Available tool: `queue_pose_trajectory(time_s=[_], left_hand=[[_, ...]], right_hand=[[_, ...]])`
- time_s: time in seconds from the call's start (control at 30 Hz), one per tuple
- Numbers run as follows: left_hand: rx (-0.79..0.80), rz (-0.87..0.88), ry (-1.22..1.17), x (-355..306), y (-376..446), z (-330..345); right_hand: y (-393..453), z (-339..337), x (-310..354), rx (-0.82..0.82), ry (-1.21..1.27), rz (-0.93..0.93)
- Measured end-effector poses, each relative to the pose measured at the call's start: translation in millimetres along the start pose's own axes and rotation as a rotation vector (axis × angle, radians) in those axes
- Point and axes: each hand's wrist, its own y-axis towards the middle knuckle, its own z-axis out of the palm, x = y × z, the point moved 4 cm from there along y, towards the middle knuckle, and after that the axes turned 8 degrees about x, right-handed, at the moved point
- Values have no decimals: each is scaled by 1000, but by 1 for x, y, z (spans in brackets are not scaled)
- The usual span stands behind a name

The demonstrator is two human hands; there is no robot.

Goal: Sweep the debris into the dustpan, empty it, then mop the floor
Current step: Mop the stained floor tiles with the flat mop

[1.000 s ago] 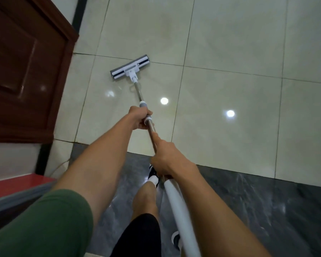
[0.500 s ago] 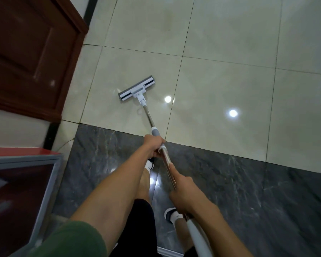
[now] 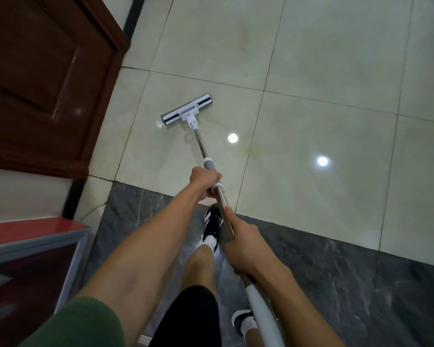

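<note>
A flat mop with a white and grey head (image 3: 187, 110) lies on the glossy cream floor tiles (image 3: 311, 121) ahead of me. Its metal pole (image 3: 201, 144) runs back toward me and ends in a white handle. My left hand (image 3: 204, 182) grips the pole just below the grey collar. My right hand (image 3: 244, 249) grips the pole lower down, above the white handle. No dustpan or debris is in view.
A dark brown wooden door (image 3: 43, 78) stands at the left. A red-topped cabinet with a grey frame (image 3: 35, 244) sits at lower left. I stand on a dark marble strip (image 3: 361, 284) in black and white shoes (image 3: 212, 226). Ceiling lights glare off the tiles.
The mop head was pulled back toward me across the cream tile, then pushed forward a little. My view shifted backward over the dark strip, and both hands kept their grip.
</note>
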Motion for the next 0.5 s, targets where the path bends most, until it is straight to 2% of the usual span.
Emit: queue_pose_trajectory(time_s=[0.37, 0.5], left_hand=[[10, 78, 45, -223, 156, -70], [39, 94, 92, -265, 172, -88]], right_hand=[[183, -138, 155, -128, 17, 9], [208, -163, 188, -101, 16, 6]])
